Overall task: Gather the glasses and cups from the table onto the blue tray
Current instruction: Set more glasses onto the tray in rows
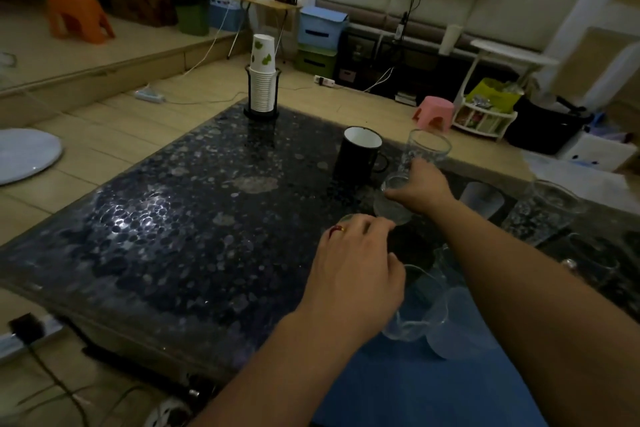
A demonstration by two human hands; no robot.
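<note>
Mostly clear glasses (427,149), dim.

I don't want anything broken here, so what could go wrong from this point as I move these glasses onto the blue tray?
1. Your right hand grips a low clear glass close beside the tall glass and black mug; lifting it could knock either.
2. The glasses on the blue tray already crowd under your left hand, so another may clink or tip them.
3. Dim light makes clear glass hard to see.
</note>
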